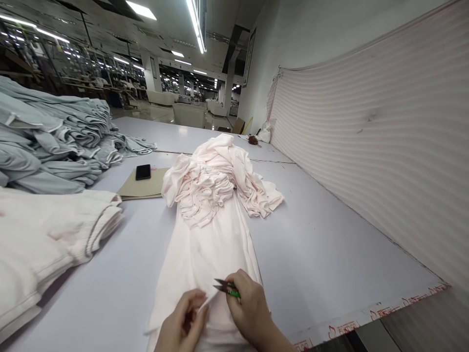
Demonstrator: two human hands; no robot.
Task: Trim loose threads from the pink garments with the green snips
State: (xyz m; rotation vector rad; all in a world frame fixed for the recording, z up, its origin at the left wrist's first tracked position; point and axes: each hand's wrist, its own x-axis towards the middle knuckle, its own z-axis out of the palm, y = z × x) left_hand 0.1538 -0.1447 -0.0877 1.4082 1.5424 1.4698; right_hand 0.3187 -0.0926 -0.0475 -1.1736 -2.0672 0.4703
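Note:
A pale pink knit garment (pixel 207 259) lies lengthwise on the table, with its far part bunched in gathered folds (pixel 205 188). My right hand (pixel 249 308) is shut on a pair of small thread snips (pixel 225 288) with green grips, their steel blades pointing left over the cloth. My left hand (pixel 183 320) pinches a small edge of the garment close to the blades. The blade tips are just apart from my left fingers, and the hands partly hide the garment's near end.
The wide pale table (pixel 315 254) carries a grey-green garment stack (pixel 54 137), white folded garments (pixel 47 239), a black phone (pixel 143 172) on kraft paper (pixel 141 188), and a brown tuft (pixel 253 140). A striped pink sheet (pixel 366 146) lines the right wall.

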